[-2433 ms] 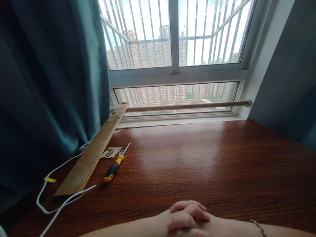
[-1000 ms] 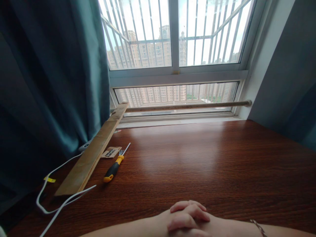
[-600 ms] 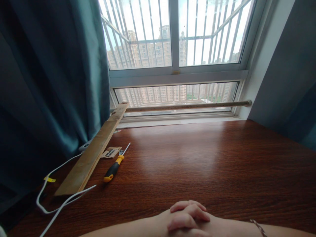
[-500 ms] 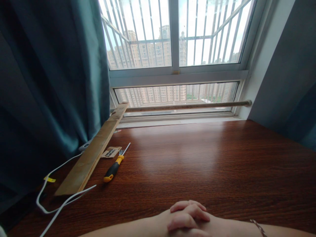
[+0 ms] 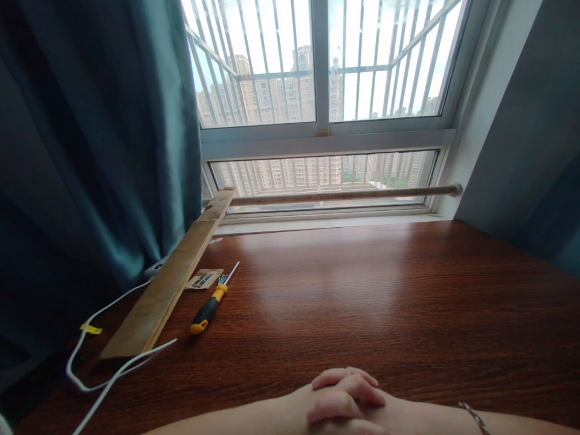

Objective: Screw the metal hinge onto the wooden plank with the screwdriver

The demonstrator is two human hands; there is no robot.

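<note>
My left hand (image 5: 308, 400) and my right hand (image 5: 393, 412) are clasped at the bottom edge, fingers interlaced and folded over each other. No object shows between them, and their lower parts are cut off by the frame. A twisted cord bracelet (image 5: 473, 417) circles my right wrist. Farther off to the left, a screwdriver (image 5: 208, 311) with a black and yellow handle lies on the brown wood-grain table (image 5: 362, 302). Several small dark screws (image 5: 222, 280) lie by its shaft, next to a small printed card (image 5: 205, 279). Neither hand touches these.
A long wooden board (image 5: 167, 284) lies along the table's left side toward the window. Around its near end loops a white cable (image 5: 113, 377) with a yellow tag (image 5: 92, 329). A blue curtain (image 5: 136, 121) hangs at left; a rail (image 5: 344, 196) crosses the barred window.
</note>
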